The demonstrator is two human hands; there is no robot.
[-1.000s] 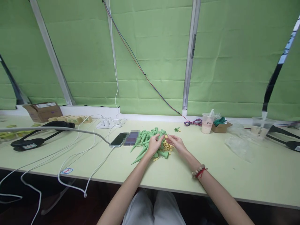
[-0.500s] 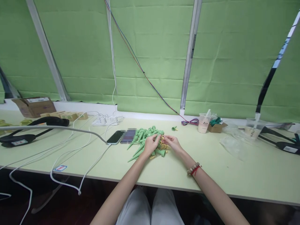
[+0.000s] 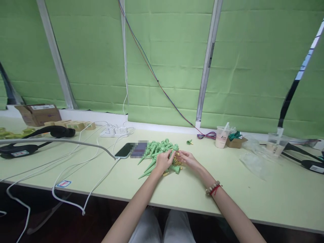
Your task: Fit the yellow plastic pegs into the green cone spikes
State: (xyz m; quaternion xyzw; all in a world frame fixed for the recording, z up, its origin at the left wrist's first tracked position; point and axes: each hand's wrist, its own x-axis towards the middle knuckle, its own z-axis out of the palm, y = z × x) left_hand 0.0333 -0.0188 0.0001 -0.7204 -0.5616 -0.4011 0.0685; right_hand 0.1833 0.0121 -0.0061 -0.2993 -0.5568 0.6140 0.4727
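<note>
My left hand (image 3: pixel 164 161) is closed on a green plastic spike (image 3: pixel 175 147), its wide end showing above the fingers. Close beside it, my right hand (image 3: pixel 188 159) pinches a small yellow plastic piece (image 3: pixel 178 154) against or very near the spike; the fingers hide the exact contact. Under and behind the left hand spreads a pile of green spikes (image 3: pixel 153 148), several with long points toward the lower left. Small yellow pieces (image 3: pixel 179 162) lie between the hands, near one green spike's open end (image 3: pixel 176 169).
Left of the pile lie a phone (image 3: pixel 125 150) and a pixelated flat object (image 3: pixel 139 149). White cables (image 3: pixel 96 148) run from a power strip (image 3: pixel 113 131). A lone green-and-yellow piece (image 3: pixel 189 142) lies behind. Drink cups (image 3: pixel 221 137), a small box (image 3: pixel 234 142) and plastic bags (image 3: pixel 255 163) stand right.
The green spike in my left hand now shows above the fingers. My right hand has drawn slightly away from the left. The view has shifted a little.
</note>
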